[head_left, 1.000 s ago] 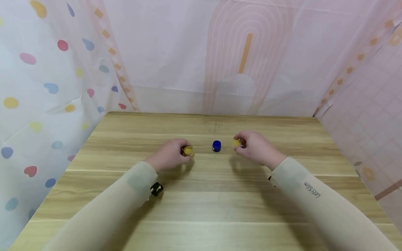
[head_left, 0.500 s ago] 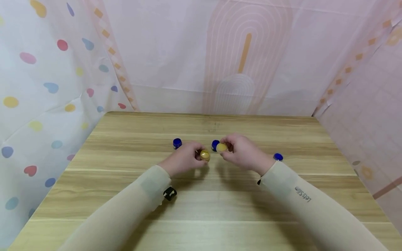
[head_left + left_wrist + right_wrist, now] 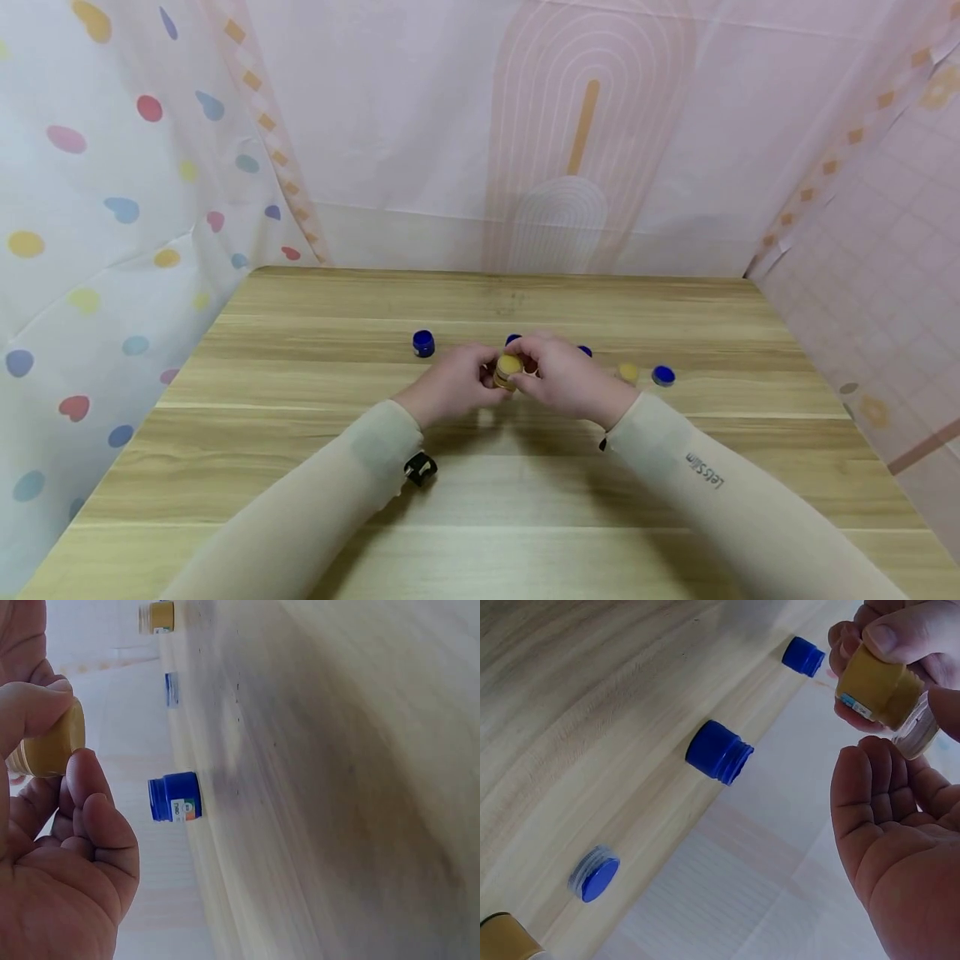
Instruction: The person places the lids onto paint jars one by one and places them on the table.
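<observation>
Nearest the viewer, two pale arms reach in over the table (image 3: 487, 508), the left sleeve (image 3: 322, 500) with a black device (image 3: 420, 469) at its wrist, the right sleeve (image 3: 697, 471) printed with lettering. Past the cuffs the hands meet. The left hand (image 3: 452, 387) has a close grip, thumb and fingers curled round a yellow jar (image 3: 871, 682), held up off the table. The right hand (image 3: 567, 379) has an equally small grip, pinching a clear lid (image 3: 916, 733) at the jar's mouth. Fingers crowd that joint, so it is hard to say whether the lid sits on the thread or merely leans there.

The main risk looks to be a crooked fit: the lid appears tilted and off-centre, and twisting it that way could cross the threads. The small, smooth rim might also slip from the fingertips, and too hard a push could force the jar out of the left hand and drop it.

Farther on, just past the right wrist, lie a round blue-topped piece (image 3: 663, 376) and a second yellow jar (image 3: 627, 372). Behind the hands come a blue lid (image 3: 596, 876) and a middle blue jar (image 3: 718, 752), with another blue jar (image 3: 423, 343) off left. Last hangs pink patterned cloth (image 3: 405, 125).
</observation>
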